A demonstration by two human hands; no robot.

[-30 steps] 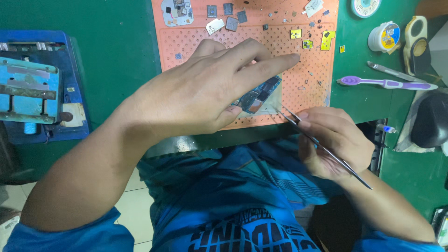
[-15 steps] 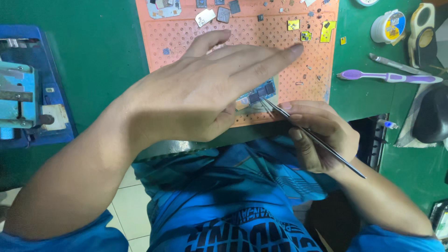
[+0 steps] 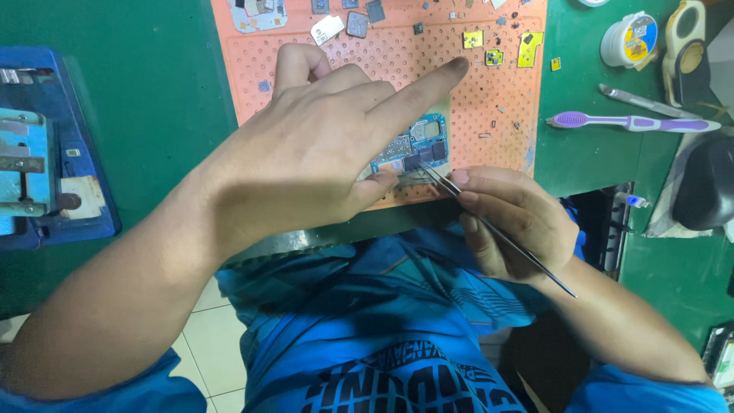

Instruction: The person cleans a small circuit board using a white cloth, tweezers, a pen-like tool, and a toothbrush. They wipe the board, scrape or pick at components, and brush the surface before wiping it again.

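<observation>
Circuit board [image 3: 417,145], small, blue, lying on orange perforated mat [image 3: 489,99] near front edge of green tabletop [image 3: 138,76]. Pinned at its near-left edge by left hand [image 3: 306,160], thumb on it, index finger stretched out above. Right hand [image 3: 512,222]: grip pinching thin metal tweezers [image 3: 489,226], tips touching a dark chip on board. Risks, as judged: tips skidding & flicking chip into loose parts at far edge of mat; too much thumb pressure shifting board toward tabletop edge.
</observation>
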